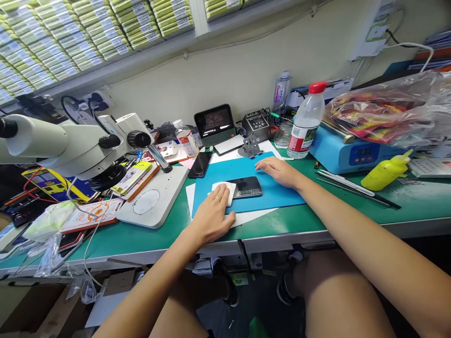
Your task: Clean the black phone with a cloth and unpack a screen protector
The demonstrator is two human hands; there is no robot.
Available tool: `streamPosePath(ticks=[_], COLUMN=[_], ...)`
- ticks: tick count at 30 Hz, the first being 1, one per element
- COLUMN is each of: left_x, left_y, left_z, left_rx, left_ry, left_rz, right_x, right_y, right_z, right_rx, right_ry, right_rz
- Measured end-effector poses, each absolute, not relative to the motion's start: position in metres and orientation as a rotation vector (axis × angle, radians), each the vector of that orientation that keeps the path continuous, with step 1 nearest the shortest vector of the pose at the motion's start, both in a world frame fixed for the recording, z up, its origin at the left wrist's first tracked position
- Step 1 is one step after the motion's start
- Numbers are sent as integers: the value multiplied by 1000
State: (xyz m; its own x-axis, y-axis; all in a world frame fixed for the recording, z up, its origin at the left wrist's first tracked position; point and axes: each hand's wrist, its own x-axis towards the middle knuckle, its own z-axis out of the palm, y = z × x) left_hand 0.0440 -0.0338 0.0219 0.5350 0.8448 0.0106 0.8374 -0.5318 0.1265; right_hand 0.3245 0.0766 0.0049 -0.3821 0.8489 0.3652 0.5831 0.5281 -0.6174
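A smartphone with a dark screen lies flat on a blue mat. My left hand holds a white wipe under its fingers, pressed over the phone's left end, which is hidden. Its thumb sticks out to the right, over the mat's near edge. Beyond the phone's right end is my right hand, open over the mat, with nothing in it and its fingers loosely bent. A second dark phone lies by the mat's far left corner. A dark grey bracket-like piece sits at the mat's far edge.
A microscope on a pale base stands left. Bottles, including a red-capped one, stand behind the mat. To the right are a blue machine, a yellow squeeze bottle and tweezers-like tools.
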Motion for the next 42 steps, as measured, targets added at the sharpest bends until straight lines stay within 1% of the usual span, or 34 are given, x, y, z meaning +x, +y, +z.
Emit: streamPosePath(ticks=[5,10,13,20,23,29,37,42], left_x=[83,124,113,52,60,105,79,91], left_y=[-23,-15,-22,-49,-43,-17,-39,-31], left_z=[19,19,21,18,16,18,20,24], left_rx=[2679,2715,2735,2781,2792,2792,2767,2788], left_ry=[1466,1370,1344,1425,1410,1405,1468,1421], left_rz=[133,205,199,156,156,200,253,341], right_x=[324,326,326,324,323,323,324,324], right_y=[82,78,74,75,74,72,75,76], right_z=[1,4,7,6,7,8,6,6], right_rx=[-1101,-1113,-1127,-1113,-1091,-1119,-1119,-1128], right_ry=[-2105,-2110,-2121,-2128,-2124,-2116,-2102,-2112], right_rz=[505,518,531,519,513,516,535,518])
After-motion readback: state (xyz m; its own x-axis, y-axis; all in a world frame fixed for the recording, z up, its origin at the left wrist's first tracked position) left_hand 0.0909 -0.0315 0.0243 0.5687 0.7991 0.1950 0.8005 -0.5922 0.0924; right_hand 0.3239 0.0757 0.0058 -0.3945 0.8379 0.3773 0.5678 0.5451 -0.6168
